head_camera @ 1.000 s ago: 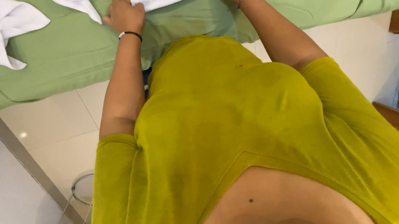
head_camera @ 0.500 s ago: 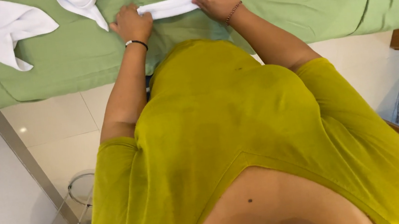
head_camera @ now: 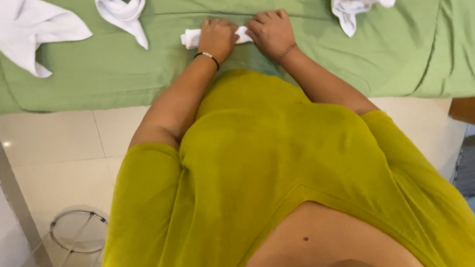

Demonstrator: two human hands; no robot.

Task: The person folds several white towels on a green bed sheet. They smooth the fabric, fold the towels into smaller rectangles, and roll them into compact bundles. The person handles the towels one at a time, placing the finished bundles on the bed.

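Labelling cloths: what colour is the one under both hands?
White, a small folded cloth on the green sheet; the head view shows it.

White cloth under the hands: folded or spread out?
Folded or rolled: white cloth is a narrow strip, mostly covered by left hand and right hand on green sheet.
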